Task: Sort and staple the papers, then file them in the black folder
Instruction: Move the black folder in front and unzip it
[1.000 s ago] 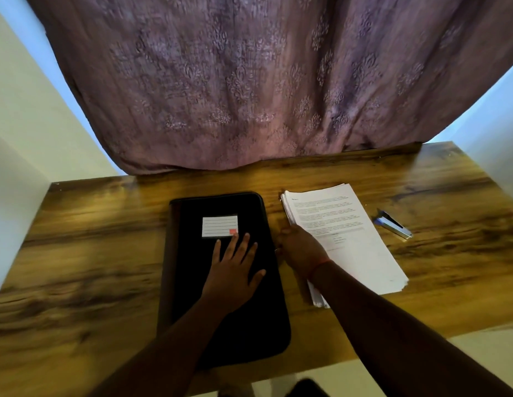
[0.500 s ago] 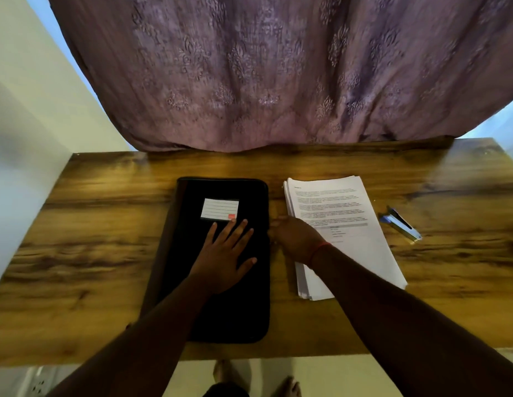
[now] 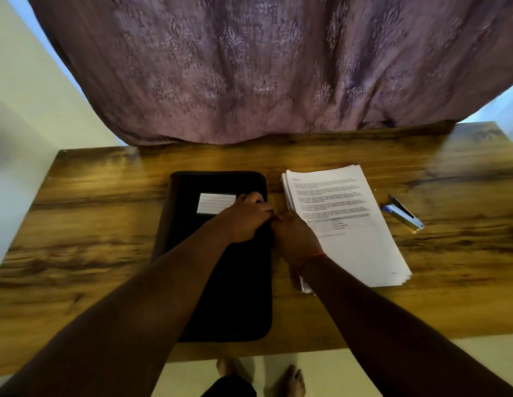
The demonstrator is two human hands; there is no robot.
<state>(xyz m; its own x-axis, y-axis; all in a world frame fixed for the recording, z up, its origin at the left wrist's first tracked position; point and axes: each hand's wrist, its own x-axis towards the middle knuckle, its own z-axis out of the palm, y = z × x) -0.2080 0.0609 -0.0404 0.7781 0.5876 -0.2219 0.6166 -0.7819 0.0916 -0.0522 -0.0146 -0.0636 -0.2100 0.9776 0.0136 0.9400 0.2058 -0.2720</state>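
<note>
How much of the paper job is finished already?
Nothing looks finished. The papers lie in one loose pile on the table, and the stapler sits untouched beside them. The black folder is closed. Both hands, left hand and right hand, meet at its right edge, perhaps to open it. Sorting, stapling and filing are all left.

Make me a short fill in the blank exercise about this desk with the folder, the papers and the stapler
1. The white label sits on the closed ____ folder.
2. The stack of papers lies to the ____ of the folder.
3. The stapler lies on the wooden ____, right of the papers.
4. The left hand and right hand meet at the folder's ____ edge.

Missing words: black; right; table; right
</note>
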